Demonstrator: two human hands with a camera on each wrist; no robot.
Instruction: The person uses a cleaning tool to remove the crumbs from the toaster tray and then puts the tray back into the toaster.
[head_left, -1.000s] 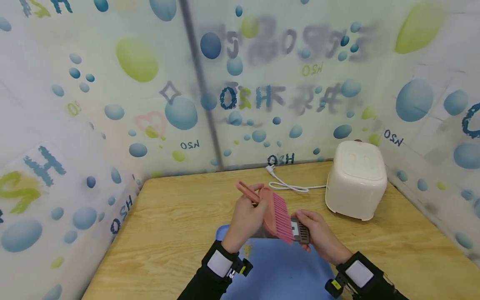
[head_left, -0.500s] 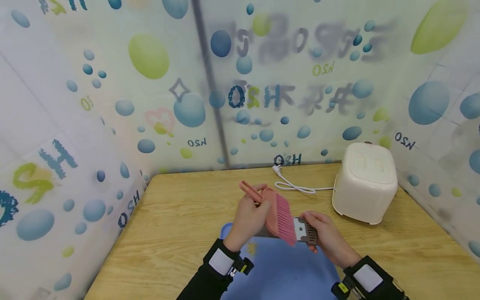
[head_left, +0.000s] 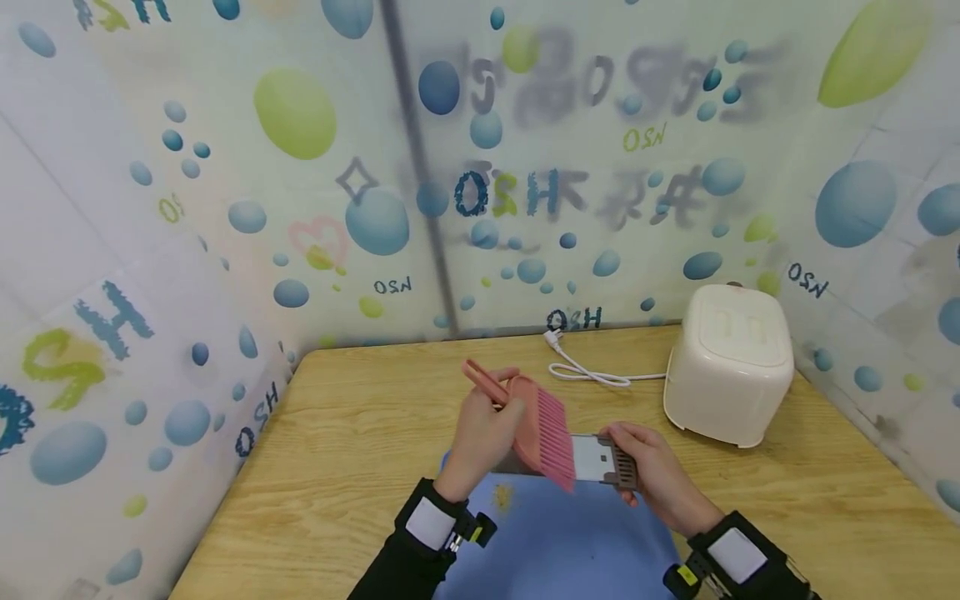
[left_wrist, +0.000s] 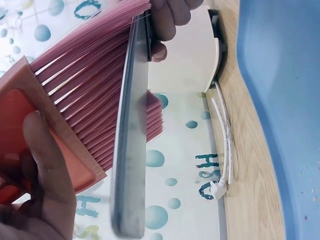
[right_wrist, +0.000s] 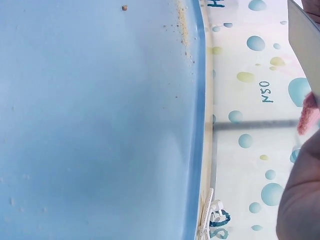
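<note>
My left hand grips a pink brush, its thumb on the brush's flat body. Held in my right hand by its slotted grey-brown end is a thin metal crumb tray. The brush's bristles lie across the crumb tray's face and hide part of it, with some showing past its edge in the left wrist view. Below both hands is a blue tray. Loose yellowish crumbs lie near one edge of the blue tray, with a few darker bits scattered about.
A white toaster stands at the back right of the wooden table. Its white cord and plug lie on the table to its left. Patterned sheets hang around the back and sides.
My left hand has drawn the brush leftward along the crumb tray, so more of its metal shows. My right hand keeps its hold. The head view has shifted slightly.
</note>
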